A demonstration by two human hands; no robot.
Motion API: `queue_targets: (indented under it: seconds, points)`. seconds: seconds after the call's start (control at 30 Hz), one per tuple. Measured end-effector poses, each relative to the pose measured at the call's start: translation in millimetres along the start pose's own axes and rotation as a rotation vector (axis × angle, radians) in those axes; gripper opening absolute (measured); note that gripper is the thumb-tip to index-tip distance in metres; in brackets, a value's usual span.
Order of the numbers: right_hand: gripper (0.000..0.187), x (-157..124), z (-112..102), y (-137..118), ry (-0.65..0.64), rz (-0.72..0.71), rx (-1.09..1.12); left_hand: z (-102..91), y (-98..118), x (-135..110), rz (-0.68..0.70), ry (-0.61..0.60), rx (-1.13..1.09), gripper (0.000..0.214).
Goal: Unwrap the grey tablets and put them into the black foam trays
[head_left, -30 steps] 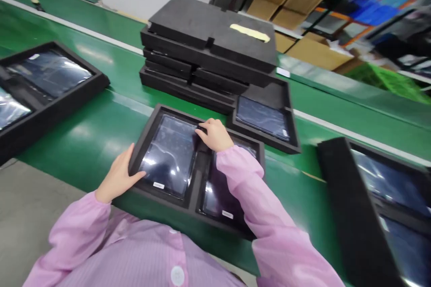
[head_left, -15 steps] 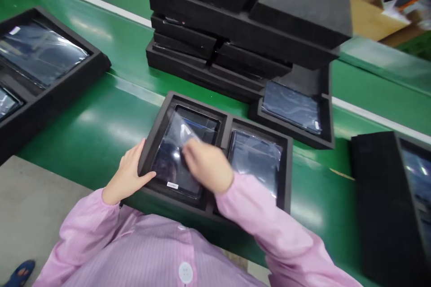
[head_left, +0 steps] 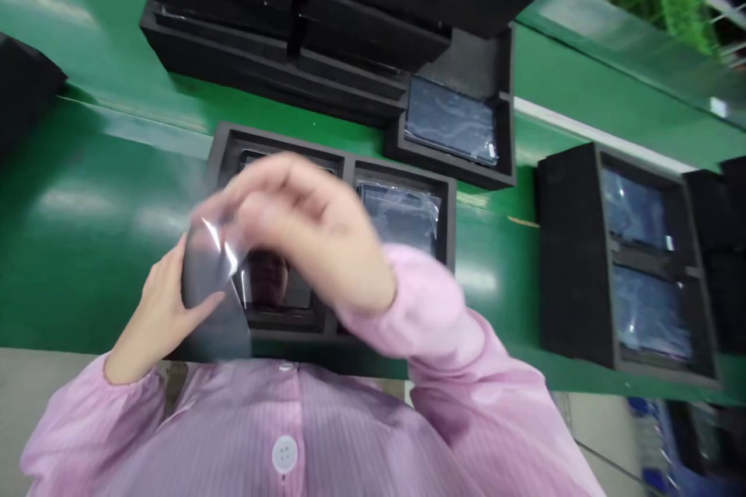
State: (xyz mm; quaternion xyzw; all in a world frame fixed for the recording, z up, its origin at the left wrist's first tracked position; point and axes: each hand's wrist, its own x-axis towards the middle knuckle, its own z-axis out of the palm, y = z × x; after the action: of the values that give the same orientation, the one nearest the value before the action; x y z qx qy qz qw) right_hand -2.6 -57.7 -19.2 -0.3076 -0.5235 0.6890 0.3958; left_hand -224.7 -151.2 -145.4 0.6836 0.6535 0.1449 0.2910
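A black foam tray [head_left: 450, 221] with two compartments lies in front of me. My left hand [head_left: 160, 295] grips its left side, thumb stretched over the rim and fingers along the outside. In the left compartment is a tablet [head_left: 277, 283] with a bare, shiny screen, partly covered by my right arm. My right hand [head_left: 291, 225], blurred, pinches a clear plastic film [head_left: 218, 322] that hangs over the tray's left edge and in front of my left hand. A tablet in clear wrapping [head_left: 402, 213] lies in the right compartment.
Stacked black foam trays [head_left: 262, 74] stand behind, and a wrapped tablet [head_left: 451, 120] shows in the lowest. To the right is another tray stack [head_left: 574, 256] with wrapped tablets. A dark foam tray [head_left: 26, 89] stands at far left on the green table [head_left: 87, 248].
My right hand has lifted the film off the left tablet and carried it left and toward me. My left hand stays on the tray. The view has turned to the right.
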Motion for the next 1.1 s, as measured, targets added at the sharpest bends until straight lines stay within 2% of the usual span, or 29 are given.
queue_targets:
  seconds: [0.1,0.17,0.23,0.3,0.4,0.5,0.63,0.7,0.8,0.87,0.97,1.03,1.1]
  points:
    - [0.018,8,-88,-5,0.378,0.031,-0.265,-4.1,11,-2,-0.049,-0.001,0.103,0.099]
    - [0.021,-1,-151,-1,0.540,0.066,-0.458,-3.1,23,-3,-0.042,0.070,0.195,0.101]
    - [0.021,-23,-205,3,0.639,0.147,-0.726,2.1,37,-3,0.031,0.163,0.272,0.097]
    - [0.019,-50,-240,5,0.661,0.228,-1.013,10.8,54,-3,0.143,0.187,0.334,0.083]
    - [0.013,-83,-262,7,0.612,0.287,-1.228,26.1,79,1,0.289,0.138,0.369,0.055]
    - [0.012,-97,-265,13,0.548,0.287,-1.317,39.3,104,7,0.353,0.103,0.355,0.039]
    - [0.004,-101,-255,19,0.492,0.229,-1.448,56.0,136,15,0.394,0.067,0.271,0.046]
    - [0.006,-102,-237,15,0.450,0.244,-1.492,66.5,149,17,0.421,0.066,0.248,0.062]
    - [0.008,-100,-193,-4,0.292,0.361,-1.424,82.0,163,19,0.473,0.023,0.289,0.080]
    - [0.009,-93,-159,-20,0.086,0.318,-1.283,88.8,167,19,0.505,-0.009,0.321,0.082]
    - [0.014,-68,-126,-37,-0.157,0.228,-0.862,92.0,170,20,0.527,-0.014,0.347,0.079]
    - [0.016,-48,-122,-41,-0.155,0.249,-0.564,91.5,170,21,0.532,-0.005,0.353,0.077]
    - [0.014,-32,-132,-38,-0.028,0.290,-0.355,90.6,170,23,0.534,-0.004,0.356,0.077]
